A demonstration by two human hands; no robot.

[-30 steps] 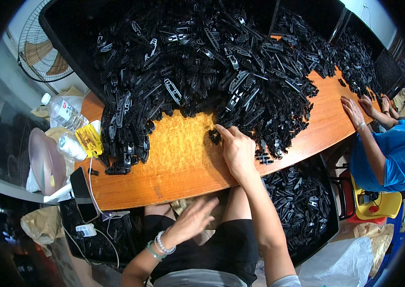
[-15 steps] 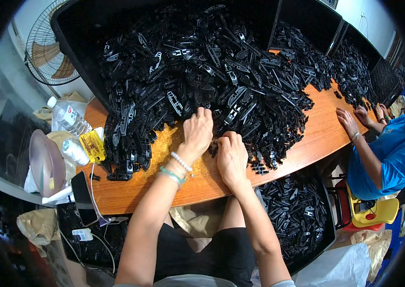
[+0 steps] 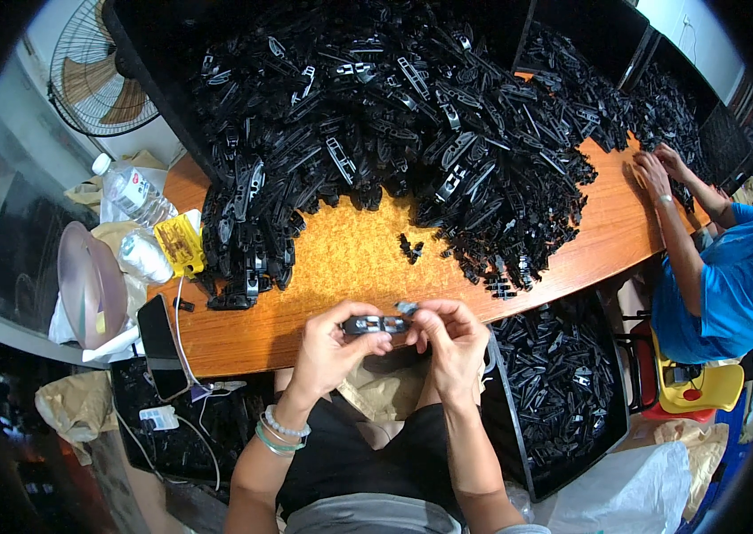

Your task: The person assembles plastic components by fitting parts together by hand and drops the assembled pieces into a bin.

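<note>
Just over the table's front edge, my left hand (image 3: 330, 349) grips one end of a black oblong plastic part (image 3: 364, 325) with open slots, between thumb and fingers. My right hand (image 3: 453, 349) is at its other end, pinching a small dark plastic piece (image 3: 407, 308) between thumb and forefinger. The two pieces are close together; whether they touch I cannot tell. On the wooden table (image 3: 341, 245) beyond my hands lie a few small black clips (image 3: 410, 248). A large heap of black plastic parts (image 3: 368, 116) rises behind them.
A bin of black parts (image 3: 563, 400) stands below the table at my right. Left are a water bottle (image 3: 134, 191), a yellow card (image 3: 181, 244), a phone (image 3: 161, 343) with a white cable, and a fan (image 3: 101, 76). A co-worker in blue (image 3: 710, 294) sits at right.
Both hands have come back from the heap toward the table's front edge, now holding the oblong part and the small piece. The co-worker's hands have moved closer to the parts.
</note>
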